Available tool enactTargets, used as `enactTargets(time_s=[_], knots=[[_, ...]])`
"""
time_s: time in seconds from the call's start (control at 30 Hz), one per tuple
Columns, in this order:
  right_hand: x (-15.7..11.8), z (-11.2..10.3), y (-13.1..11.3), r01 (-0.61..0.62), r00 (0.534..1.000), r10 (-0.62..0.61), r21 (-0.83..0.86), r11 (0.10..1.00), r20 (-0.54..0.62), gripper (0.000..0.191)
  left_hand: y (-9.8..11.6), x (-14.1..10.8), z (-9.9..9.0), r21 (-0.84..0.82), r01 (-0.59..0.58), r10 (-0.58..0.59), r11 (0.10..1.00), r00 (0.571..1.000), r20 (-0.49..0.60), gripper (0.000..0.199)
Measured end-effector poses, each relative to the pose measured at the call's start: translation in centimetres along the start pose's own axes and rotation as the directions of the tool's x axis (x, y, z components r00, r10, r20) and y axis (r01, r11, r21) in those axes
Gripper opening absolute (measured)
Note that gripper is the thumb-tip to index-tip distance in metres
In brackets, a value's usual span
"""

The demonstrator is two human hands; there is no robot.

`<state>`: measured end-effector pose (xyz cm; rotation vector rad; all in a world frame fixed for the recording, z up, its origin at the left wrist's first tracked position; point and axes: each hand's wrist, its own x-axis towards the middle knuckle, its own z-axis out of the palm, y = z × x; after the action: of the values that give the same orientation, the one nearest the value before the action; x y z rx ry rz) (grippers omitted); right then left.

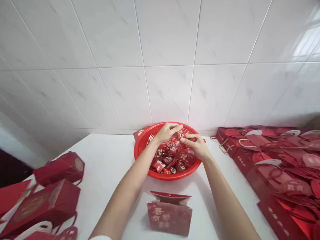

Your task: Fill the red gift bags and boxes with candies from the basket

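Note:
A round red plastic basket (167,177) holds many small red-wrapped candies (172,151). Over its back part, my left hand (168,132) has its fingers bent together, palm down; what they hold, if anything, is hidden. From the right side, my right hand (198,146) reaches over the rim and pinches a small wrapped candy (181,136) between thumb and fingers, close to my left fingertips. In front of the basket, between my forearms, a dark red paper gift box (170,218) stands upright with its top open.
Rows of red gift boxes (272,166) with cord handles fill the table's right side. More red boxes (47,206) lie at the left edge. Behind the basket, a red box (139,133) partly shows against the tiled wall (170,90). Everything rests on a white table (107,160).

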<state>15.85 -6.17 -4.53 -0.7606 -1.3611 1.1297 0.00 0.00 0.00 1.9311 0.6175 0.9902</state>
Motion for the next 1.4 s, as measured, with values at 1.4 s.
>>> enactTargets(time_s=[1.4], knots=[[-15.8, 6.2, -13.5, 0.161, 0.985, -0.170, -0.181, 0.970, -0.032, 0.035, 15.0, -14.6, 8.0, -0.428, -0.083, -0.001, 0.900, 0.981, -0.192, 0.042]])
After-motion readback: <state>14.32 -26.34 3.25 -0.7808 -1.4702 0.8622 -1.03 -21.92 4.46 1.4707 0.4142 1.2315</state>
